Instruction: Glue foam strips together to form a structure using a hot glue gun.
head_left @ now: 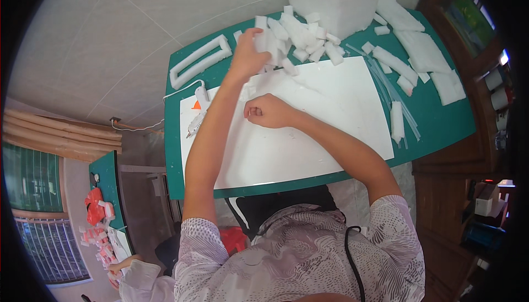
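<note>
At the far side of the green table, my left hand (249, 55) curves its thumb and fingers round a white foam block (262, 42) beside a heap of loose foam pieces (303, 34). My right hand (269, 111) is closed above the white sheet (319, 142); anything inside its curled fingers is hidden. Left of my left forearm lies a white glue gun (201, 99) with an orange part and a cord. A narrow rectangular white foam frame (199, 62) lies at the far left.
A large white foam box (336, 4) stands at the back of the green table (441, 128). Flat foam slabs (424, 48) and clear thin sticks (392, 88) lie at the right. Another person's hand (124, 263) shows at a second table, lower left.
</note>
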Demonstrator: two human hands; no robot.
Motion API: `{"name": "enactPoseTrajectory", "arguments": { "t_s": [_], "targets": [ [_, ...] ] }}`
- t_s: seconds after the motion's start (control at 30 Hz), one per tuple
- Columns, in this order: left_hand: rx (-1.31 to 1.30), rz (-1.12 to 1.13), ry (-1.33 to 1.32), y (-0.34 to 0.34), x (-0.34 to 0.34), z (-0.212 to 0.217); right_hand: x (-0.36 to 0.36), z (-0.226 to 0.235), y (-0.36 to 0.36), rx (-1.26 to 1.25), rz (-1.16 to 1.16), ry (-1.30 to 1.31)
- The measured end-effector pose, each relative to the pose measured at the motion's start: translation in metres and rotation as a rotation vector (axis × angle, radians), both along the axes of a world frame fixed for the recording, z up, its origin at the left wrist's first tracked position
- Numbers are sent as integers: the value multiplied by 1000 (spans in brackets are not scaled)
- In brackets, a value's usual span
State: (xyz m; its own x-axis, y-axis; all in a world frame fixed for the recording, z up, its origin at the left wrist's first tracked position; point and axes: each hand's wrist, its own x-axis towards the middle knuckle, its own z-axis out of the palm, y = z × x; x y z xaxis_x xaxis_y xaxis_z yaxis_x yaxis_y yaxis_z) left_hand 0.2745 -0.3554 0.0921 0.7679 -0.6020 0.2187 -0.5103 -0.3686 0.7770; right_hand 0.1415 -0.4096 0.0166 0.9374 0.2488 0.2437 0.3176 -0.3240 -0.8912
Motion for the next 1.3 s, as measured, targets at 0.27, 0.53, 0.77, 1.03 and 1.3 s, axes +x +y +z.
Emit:
{"name": "enactPoseTrajectory", "arguments": {
  "t_s": [0.27, 0.53, 0.77, 1.03, 1.3],
  "targets": [
    [-53, 0, 216, 90, -21, 50, 2, -3, -3, 23, -2, 68],
    [-26, -25, 215, 149, -43, 49, -4, 15, -4, 278, -129, 202],
    [58, -89, 272, 176, -60, 56, 5, 31, -16, 510, -144, 179],
    [-7, -203, 282, 221, -67, 37, 13, 57, -31, 528, -248, 76],
    [68, -312, 454, 242, -97, 16, -29, 68, -103, 904, -548, 269]
  ]
}}
